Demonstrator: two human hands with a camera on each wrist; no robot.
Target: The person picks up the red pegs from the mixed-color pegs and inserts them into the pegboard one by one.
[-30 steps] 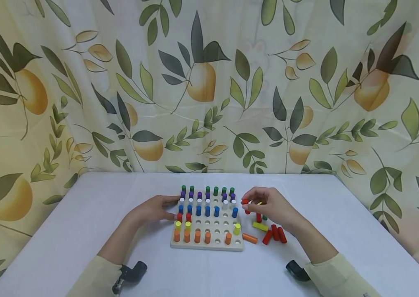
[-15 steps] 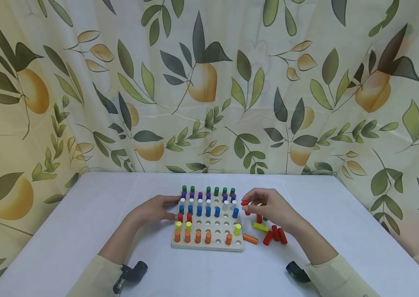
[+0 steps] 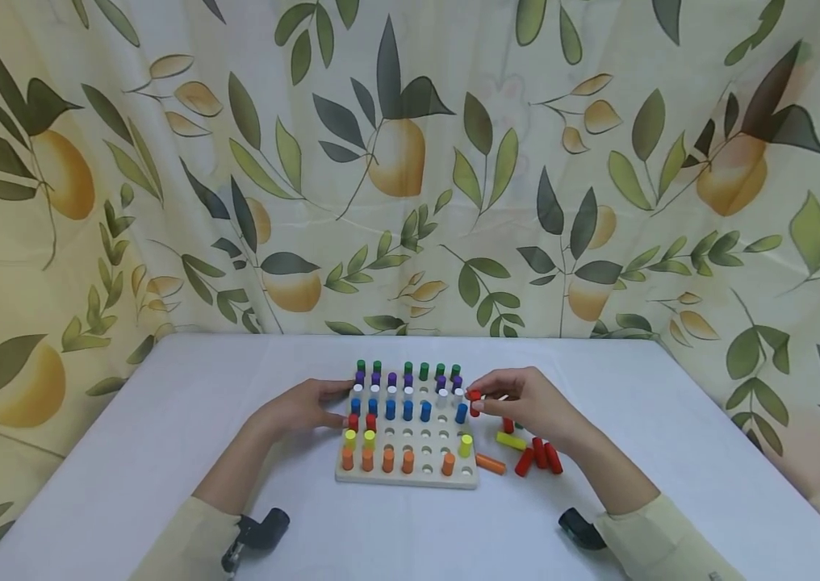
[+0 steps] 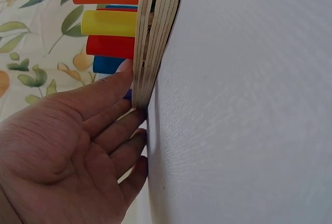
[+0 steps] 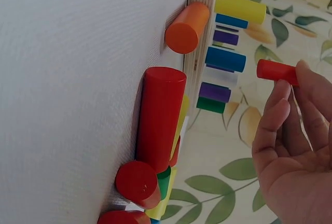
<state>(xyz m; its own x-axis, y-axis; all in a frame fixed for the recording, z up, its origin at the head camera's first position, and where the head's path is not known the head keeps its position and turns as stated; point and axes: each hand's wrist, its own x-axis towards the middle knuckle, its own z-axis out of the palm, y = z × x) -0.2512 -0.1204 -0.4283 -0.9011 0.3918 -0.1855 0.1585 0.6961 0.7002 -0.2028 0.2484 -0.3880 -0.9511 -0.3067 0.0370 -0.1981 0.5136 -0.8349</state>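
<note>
A wooden pegboard (image 3: 407, 478) lies on the table with rows of coloured pegs upright in its holes: green, purple, white, blue, red, yellow and orange. My left hand (image 3: 301, 407) rests against the board's left edge. In the left wrist view its thumb touches the top side beside the blue peg (image 4: 108, 64), and the other fingers extend along the edge. At the board's right side, my right hand (image 3: 526, 401) pinches a red peg (image 5: 276, 71) between thumb and fingertips, held above the table. The red row has two pegs at its left end, with bare holes to their right.
Loose pegs lie right of the board, under and before my right hand: an orange peg (image 3: 490, 463) near the corner, a yellow peg (image 3: 510, 440), several red ones and a partly hidden green one. A patterned curtain (image 3: 410, 242) hangs behind the table (image 3: 236, 371).
My right hand has shifted slightly left with the red peg, closer to the board's right edge. My left hand stays at the left edge.
</note>
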